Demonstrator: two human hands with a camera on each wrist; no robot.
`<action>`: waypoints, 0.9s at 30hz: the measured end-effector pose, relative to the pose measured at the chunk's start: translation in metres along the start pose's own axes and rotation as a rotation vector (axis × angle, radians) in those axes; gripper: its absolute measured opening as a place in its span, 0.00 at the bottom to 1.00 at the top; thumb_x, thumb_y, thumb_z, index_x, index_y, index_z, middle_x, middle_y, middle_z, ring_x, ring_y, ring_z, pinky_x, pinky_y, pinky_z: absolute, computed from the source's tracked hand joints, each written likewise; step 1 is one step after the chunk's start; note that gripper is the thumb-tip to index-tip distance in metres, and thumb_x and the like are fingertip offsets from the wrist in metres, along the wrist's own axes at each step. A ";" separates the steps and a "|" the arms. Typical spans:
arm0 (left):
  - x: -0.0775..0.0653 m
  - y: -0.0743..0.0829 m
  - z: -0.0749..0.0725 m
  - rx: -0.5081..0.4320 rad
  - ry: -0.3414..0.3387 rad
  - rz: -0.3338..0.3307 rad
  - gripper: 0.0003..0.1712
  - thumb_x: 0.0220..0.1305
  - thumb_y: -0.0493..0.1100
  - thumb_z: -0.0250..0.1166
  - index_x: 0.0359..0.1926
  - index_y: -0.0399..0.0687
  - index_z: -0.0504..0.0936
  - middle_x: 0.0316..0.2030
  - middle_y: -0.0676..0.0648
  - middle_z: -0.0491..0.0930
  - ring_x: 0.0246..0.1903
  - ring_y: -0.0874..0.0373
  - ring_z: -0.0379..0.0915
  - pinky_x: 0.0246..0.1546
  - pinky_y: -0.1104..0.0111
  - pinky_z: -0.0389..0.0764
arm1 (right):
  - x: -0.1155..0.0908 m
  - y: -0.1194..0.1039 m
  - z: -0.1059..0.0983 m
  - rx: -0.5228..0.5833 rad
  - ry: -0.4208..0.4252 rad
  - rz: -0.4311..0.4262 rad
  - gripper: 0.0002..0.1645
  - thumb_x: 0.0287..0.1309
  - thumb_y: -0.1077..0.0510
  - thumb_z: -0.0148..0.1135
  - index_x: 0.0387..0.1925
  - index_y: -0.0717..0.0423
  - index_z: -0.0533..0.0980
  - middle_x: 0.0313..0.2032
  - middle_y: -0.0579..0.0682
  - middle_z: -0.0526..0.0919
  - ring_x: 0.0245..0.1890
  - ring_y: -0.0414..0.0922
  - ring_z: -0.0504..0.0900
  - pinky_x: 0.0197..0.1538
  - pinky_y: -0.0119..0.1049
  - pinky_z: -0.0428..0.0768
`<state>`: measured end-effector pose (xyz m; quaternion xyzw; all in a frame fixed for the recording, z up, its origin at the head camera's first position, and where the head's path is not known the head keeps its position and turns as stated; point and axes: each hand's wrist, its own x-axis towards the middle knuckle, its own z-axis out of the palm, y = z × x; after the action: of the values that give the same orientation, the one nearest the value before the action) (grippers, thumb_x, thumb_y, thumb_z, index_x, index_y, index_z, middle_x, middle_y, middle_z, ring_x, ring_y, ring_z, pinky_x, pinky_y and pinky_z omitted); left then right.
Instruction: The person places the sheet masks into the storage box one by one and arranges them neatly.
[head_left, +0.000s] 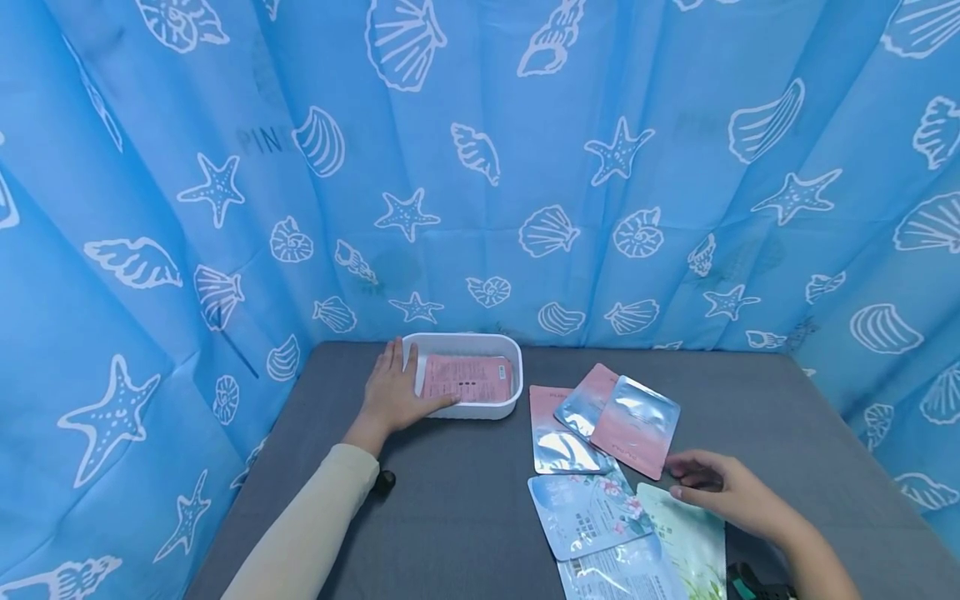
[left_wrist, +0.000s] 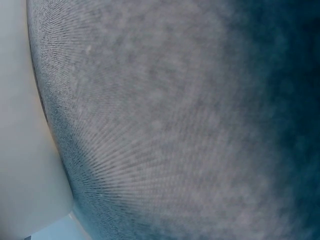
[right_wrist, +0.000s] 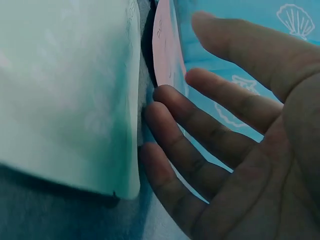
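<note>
My left hand (head_left: 393,392) rests on the left end of a white plastic bin (head_left: 517,392), fingers extended and thumb along its front rim. Inside the bin lies a pink sachet (head_left: 465,377). My right hand (head_left: 723,487), fingers loosely bent and holding nothing, is by the lower right corner of a pink and silver sachet (head_left: 637,425). In the right wrist view its fingertips (right_wrist: 162,120) are beside a pale green sachet (right_wrist: 70,95), with a pink sachet (right_wrist: 167,45) behind. The left wrist view shows the bin's wall (left_wrist: 30,150) and blurred grey cloth.
Two more pink and silver sachets (head_left: 558,446) lie partly under the topmost one. Below them are light blue flowered sachets (head_left: 577,517), overlapping the green one. The grey tabletop (head_left: 450,517) ends at a blue shell-print curtain (head_left: 480,208).
</note>
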<state>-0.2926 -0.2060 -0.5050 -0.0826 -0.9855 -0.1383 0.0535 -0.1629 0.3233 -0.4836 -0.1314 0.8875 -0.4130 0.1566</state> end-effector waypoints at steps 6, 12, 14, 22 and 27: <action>0.001 -0.001 0.000 0.014 0.005 0.003 0.78 0.53 0.89 0.58 0.85 0.40 0.46 0.86 0.34 0.40 0.86 0.36 0.34 0.84 0.43 0.47 | -0.005 0.002 -0.004 -0.027 -0.075 0.008 0.29 0.63 0.54 0.76 0.59 0.68 0.79 0.53 0.59 0.86 0.43 0.31 0.81 0.45 0.32 0.85; 0.001 -0.001 0.000 0.019 0.003 0.002 0.78 0.53 0.89 0.57 0.85 0.40 0.46 0.86 0.34 0.40 0.86 0.37 0.34 0.84 0.44 0.46 | -0.008 0.002 -0.004 -0.039 -0.097 0.028 0.32 0.60 0.54 0.78 0.60 0.68 0.79 0.55 0.58 0.85 0.43 0.33 0.79 0.45 0.30 0.83; 0.001 0.000 0.000 0.017 -0.003 -0.002 0.78 0.53 0.89 0.58 0.86 0.40 0.45 0.86 0.34 0.39 0.86 0.37 0.33 0.85 0.44 0.45 | -0.008 0.002 -0.004 -0.040 -0.103 0.027 0.32 0.60 0.55 0.78 0.60 0.67 0.79 0.54 0.57 0.85 0.43 0.33 0.79 0.45 0.29 0.83; 0.000 0.002 -0.002 0.018 -0.001 -0.001 0.77 0.54 0.88 0.60 0.85 0.39 0.47 0.86 0.33 0.39 0.86 0.36 0.34 0.85 0.45 0.46 | -0.013 0.001 0.003 -0.030 -0.105 0.010 0.30 0.58 0.56 0.79 0.59 0.66 0.80 0.52 0.55 0.84 0.41 0.32 0.76 0.43 0.29 0.80; 0.000 0.002 -0.003 0.019 -0.004 0.000 0.77 0.54 0.87 0.60 0.85 0.38 0.47 0.85 0.33 0.39 0.85 0.35 0.34 0.84 0.44 0.46 | -0.012 0.001 0.006 -0.026 -0.113 0.023 0.32 0.56 0.57 0.80 0.60 0.65 0.79 0.51 0.55 0.82 0.41 0.35 0.75 0.41 0.30 0.78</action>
<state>-0.2916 -0.2048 -0.5015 -0.0825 -0.9869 -0.1286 0.0522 -0.1491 0.3239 -0.4860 -0.1460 0.8841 -0.3913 0.2094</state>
